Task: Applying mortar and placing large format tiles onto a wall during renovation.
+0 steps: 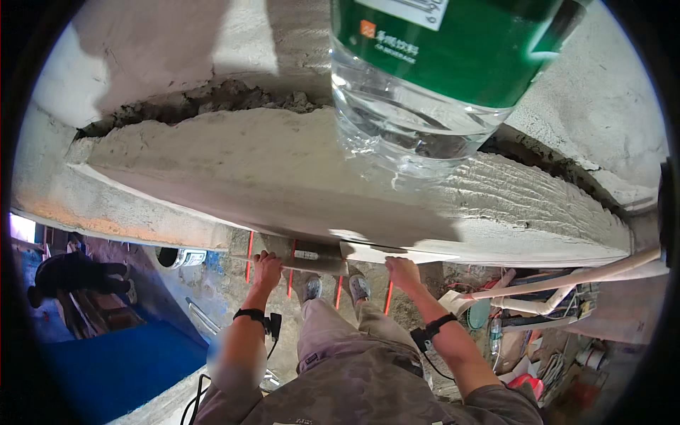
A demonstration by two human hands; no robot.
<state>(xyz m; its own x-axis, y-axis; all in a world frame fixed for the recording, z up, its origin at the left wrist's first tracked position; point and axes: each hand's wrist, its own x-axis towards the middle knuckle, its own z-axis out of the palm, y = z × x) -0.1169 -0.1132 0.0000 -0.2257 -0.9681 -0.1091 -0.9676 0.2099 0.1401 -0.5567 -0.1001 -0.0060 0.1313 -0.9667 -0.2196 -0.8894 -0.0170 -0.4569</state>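
Observation:
My left hand (267, 270) is closed at the left end of a wide, flat grey blade (327, 261) with a pale label. My right hand (402, 273) is closed at the lower edge of its brightly lit right part; whether both parts are one piece I cannot tell. The blade lies along the lower edge of a plastered wall band (262, 159). That band is smooth on the left and middle, ridged on the right. Very near the view, a clear plastic bottle (418, 120) with a green label covers part of the band; what supports it is hidden.
Red bars (339, 292) show on the floor by my shoes. At right, a pale pipe (567, 278) crosses above tools and clutter. A blue surface (127, 368) and a person in dark clothes (85, 276) are at left. A rough gap (212, 99) borders the band.

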